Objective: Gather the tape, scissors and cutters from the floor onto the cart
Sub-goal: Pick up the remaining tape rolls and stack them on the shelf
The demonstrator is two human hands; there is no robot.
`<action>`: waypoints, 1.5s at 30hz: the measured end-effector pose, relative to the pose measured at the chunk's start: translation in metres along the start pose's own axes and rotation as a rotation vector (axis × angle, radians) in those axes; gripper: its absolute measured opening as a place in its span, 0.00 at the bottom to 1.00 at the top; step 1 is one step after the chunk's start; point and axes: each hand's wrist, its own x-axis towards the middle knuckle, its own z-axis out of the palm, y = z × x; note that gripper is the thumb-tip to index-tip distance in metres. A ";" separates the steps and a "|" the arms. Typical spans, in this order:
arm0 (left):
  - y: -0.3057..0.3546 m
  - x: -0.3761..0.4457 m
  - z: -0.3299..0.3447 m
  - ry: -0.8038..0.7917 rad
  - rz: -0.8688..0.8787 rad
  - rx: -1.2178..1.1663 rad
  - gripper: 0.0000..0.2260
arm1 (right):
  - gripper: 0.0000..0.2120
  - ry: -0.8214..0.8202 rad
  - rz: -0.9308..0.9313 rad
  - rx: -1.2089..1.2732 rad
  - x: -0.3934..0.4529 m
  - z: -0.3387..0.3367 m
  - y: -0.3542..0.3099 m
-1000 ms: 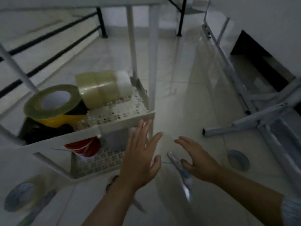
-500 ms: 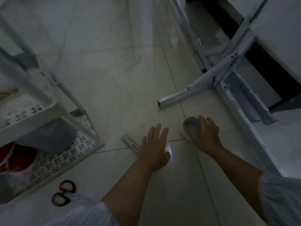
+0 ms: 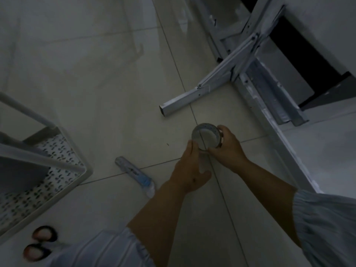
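I see the right hand curled round the tape roll, grip holding its rim just above the floor; left hand beside it, fingers straight, tips touching the roll's near edge (light is dim); cutter lies left of the left wrist; scissors by the cart corner; white table leg just beyond the roll.

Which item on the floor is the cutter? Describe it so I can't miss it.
Start at the white cart on the left. Just right of its lower corner the cutter lies flat across a tile joint. It is long and slim with blue markings, unlike the round-handled scissors.
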 end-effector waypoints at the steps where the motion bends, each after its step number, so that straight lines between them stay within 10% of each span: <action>1: 0.000 -0.001 -0.002 0.060 0.010 -0.061 0.43 | 0.35 -0.002 -0.011 0.018 0.001 0.001 -0.002; 21: -0.036 -0.171 -0.095 0.800 0.045 -0.326 0.36 | 0.31 -0.452 -0.667 -0.104 -0.099 0.038 -0.185; 30: -0.033 -0.273 -0.160 1.294 0.180 -0.036 0.29 | 0.29 -0.570 -0.884 -0.007 -0.190 0.055 -0.286; 45: -0.052 -0.336 -0.286 1.201 -0.011 0.145 0.27 | 0.27 -0.389 -0.948 0.031 -0.210 0.141 -0.373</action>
